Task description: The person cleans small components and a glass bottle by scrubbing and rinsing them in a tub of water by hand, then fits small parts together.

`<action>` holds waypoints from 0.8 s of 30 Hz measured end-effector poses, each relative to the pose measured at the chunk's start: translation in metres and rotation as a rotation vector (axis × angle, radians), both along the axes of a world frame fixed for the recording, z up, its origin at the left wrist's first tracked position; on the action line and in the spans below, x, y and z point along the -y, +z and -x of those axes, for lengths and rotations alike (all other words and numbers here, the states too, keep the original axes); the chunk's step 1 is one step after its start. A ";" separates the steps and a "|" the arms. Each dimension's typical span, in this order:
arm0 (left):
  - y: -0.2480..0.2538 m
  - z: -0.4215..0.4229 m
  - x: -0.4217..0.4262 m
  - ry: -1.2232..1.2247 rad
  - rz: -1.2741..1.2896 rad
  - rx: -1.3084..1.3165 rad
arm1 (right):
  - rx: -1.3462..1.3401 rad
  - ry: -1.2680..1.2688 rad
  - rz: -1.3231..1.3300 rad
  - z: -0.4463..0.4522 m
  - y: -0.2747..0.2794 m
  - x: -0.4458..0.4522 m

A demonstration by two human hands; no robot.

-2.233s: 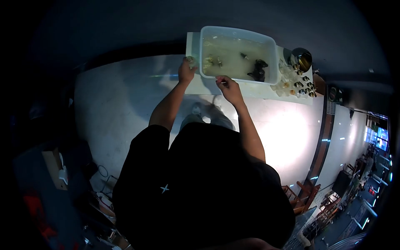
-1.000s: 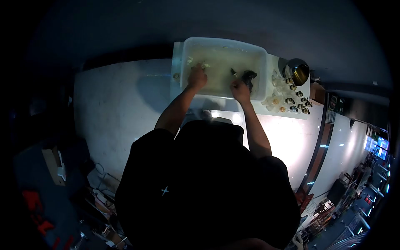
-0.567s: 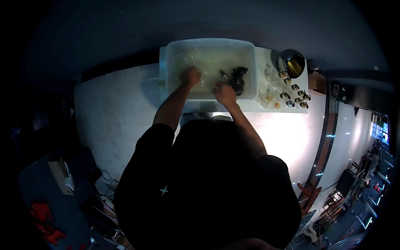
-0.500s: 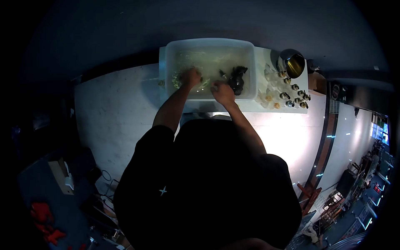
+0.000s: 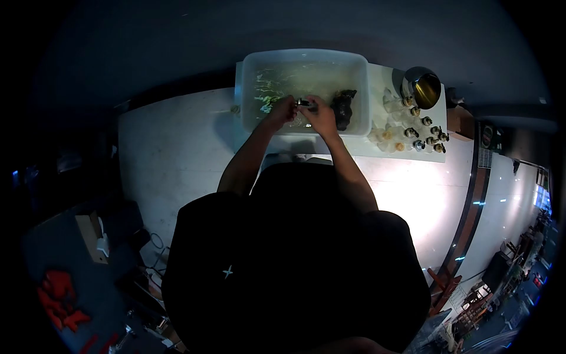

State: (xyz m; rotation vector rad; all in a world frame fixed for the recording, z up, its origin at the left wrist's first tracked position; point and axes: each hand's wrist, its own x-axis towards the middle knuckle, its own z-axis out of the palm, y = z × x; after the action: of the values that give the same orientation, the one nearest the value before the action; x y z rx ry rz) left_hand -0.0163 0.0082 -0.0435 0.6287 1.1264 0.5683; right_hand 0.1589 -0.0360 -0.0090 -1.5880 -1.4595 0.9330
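A large translucent plastic tub (image 5: 368, 94) of cloudy water stands in front of me. Over its near half my two hands meet, fingertips almost together. My right hand (image 5: 322, 117) is closed on a small dark piece with a shiny band (image 5: 303, 102), which resembles a pump top. Closed at the other end of this piece is my left hand (image 5: 285, 111); whether it also grips something else is hidden by the fingers. To the right of my right hand, a dark wet bundle, probably cloth (image 5: 343, 111), lies in the tub.
Several clear pump bottles (image 5: 425, 121) with dark or metallic tops stand and lie on the white table (image 5: 377, 150), right of the tub. Behind them is a shiny metal bowl-like vessel (image 5: 427, 93). A cardboard box (image 5: 460, 123) is beyond the table's right end.
My hands have come together from apart, with the small dark piece now between them. The dark piece seen in the water near my right hand is no longer there. The view has shifted slightly.
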 end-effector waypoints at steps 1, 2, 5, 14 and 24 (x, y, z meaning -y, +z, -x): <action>0.007 0.000 0.004 -0.021 -0.043 -0.011 | -0.038 0.003 -0.012 0.000 -0.003 0.000; 0.006 0.001 0.006 -0.058 -0.014 0.032 | -0.074 0.006 -0.023 0.000 -0.005 0.001; -0.002 0.000 0.013 -0.046 -0.028 0.059 | -0.040 0.018 -0.016 -0.001 0.010 0.005; -0.010 0.003 0.012 -0.036 -0.120 0.033 | -0.079 0.086 -0.101 -0.002 -0.005 0.012; -0.020 0.002 0.016 -0.066 -0.416 -0.118 | -0.129 0.036 -0.020 0.002 -0.005 0.012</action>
State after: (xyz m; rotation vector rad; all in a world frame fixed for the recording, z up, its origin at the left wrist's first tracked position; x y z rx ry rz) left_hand -0.0185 -0.0077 -0.0638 1.0660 1.1003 0.7230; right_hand 0.1573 -0.0476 -0.0142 -1.4636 -1.4065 1.0191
